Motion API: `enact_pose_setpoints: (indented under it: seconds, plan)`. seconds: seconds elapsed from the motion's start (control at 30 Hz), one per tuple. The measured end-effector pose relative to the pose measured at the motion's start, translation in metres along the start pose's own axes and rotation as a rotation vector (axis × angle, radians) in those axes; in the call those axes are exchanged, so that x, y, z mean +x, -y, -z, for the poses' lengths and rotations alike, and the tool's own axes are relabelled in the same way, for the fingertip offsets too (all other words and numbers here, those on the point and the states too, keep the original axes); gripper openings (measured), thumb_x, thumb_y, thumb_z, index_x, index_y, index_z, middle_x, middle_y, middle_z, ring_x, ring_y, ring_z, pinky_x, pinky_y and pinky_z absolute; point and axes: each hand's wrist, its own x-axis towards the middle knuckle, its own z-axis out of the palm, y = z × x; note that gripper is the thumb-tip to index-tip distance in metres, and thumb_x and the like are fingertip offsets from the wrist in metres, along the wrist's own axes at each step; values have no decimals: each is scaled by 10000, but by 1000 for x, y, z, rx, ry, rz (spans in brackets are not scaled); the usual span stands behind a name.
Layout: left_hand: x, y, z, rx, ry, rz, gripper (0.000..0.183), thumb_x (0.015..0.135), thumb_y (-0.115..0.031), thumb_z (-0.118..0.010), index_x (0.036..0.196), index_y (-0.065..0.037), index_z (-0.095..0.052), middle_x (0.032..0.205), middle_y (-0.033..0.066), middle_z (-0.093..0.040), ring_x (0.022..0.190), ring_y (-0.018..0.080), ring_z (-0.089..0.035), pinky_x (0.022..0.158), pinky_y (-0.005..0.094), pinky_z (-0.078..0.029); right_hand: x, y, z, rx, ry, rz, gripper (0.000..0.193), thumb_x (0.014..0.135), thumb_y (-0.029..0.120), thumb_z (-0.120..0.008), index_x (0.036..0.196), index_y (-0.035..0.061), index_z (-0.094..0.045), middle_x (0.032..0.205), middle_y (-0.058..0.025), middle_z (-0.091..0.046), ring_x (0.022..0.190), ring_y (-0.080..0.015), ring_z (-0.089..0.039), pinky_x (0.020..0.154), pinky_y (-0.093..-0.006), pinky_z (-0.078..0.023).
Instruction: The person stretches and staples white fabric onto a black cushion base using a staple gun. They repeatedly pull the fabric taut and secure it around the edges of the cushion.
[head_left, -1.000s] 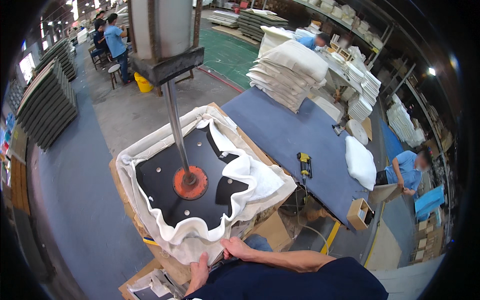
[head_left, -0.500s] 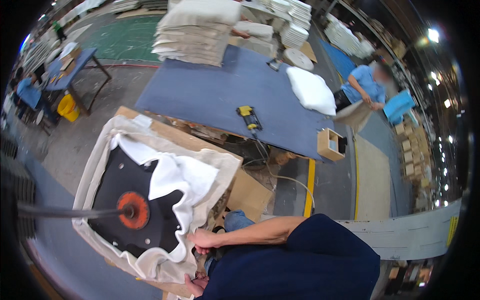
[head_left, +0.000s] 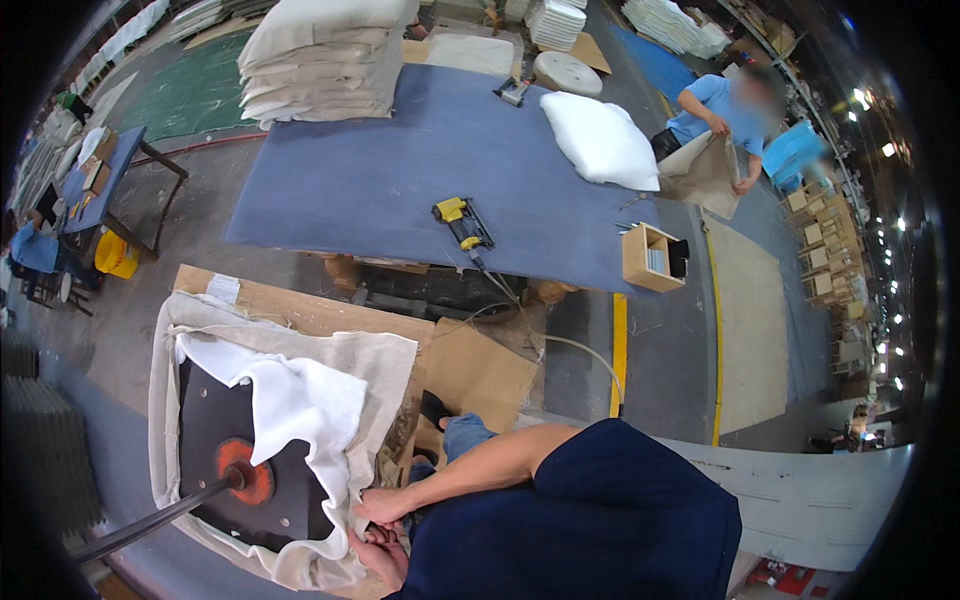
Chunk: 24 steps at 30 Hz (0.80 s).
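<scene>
Head view: both hands (head_left: 378, 525) pinch beige fabric (head_left: 330, 352) beside black plate (head_left: 215, 440), stapler (head_left: 462, 222) beyond.

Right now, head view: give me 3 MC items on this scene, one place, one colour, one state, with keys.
1. Where does the yellow staple gun lie?
A. on the blue table
B. on the floor
C. on the black board

2. What colour is the disc where the rod meets the black board?
A. green
B. orange-red
C. white

3. What are the hands doing?
A. hanging free
B. gripping the staple gun
C. holding the cream fabric at its near edge

Key: A, the gun rests on the blue tabletop; B, the disc shows orange-red against the black; C, the left hand and right hand both close on the fabric's edge.
</scene>
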Motion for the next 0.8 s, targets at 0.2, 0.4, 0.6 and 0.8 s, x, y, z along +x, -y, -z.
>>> enact_pose_setpoints:
  seconds: [0.2,0.4,0.6,0.8]
  plan:
    - [1,5,13,320,-13,-131,605,1049,-535,-478,589,-174,-321,490,-6,-335,429,151,-304,438,317,-246,-5,5,10,-23,12,2,629,1023,357,-387,549,-18,-560,512,-140,-580,405,-247,-561,427,-401,-470]
    - [-13,4,14,331,-35,-301,589,1072,-470,-480,584,-164,-358,495,-30,-349,423,114,-319,430,311,-229,0,-13,-1,-547,-199,578,608,1035,336,-430,582,-41,-580,538,-164,-588,453,-310,-571,531,-466,-499]
    - [-22,1,19,324,-15,-233,598,1081,-469,-458,582,-145,-402,511,-13,-397,434,121,-370,433,305,-257,-34,34,7,0,62,-78,617,1066,388,-434,630,-3,-630,643,-130,-673,501,-195,-614,465,-356,-475]
    - [-20,-3,40,462,16,-118,624,1064,-539,-461,598,-123,-467,536,6,-444,478,132,-414,466,315,-301,-13,33,43,517,-117,-485,680,995,649,-495,1100,-9,-632,915,-160,-740,533,-166,-632,483,-306,-510]
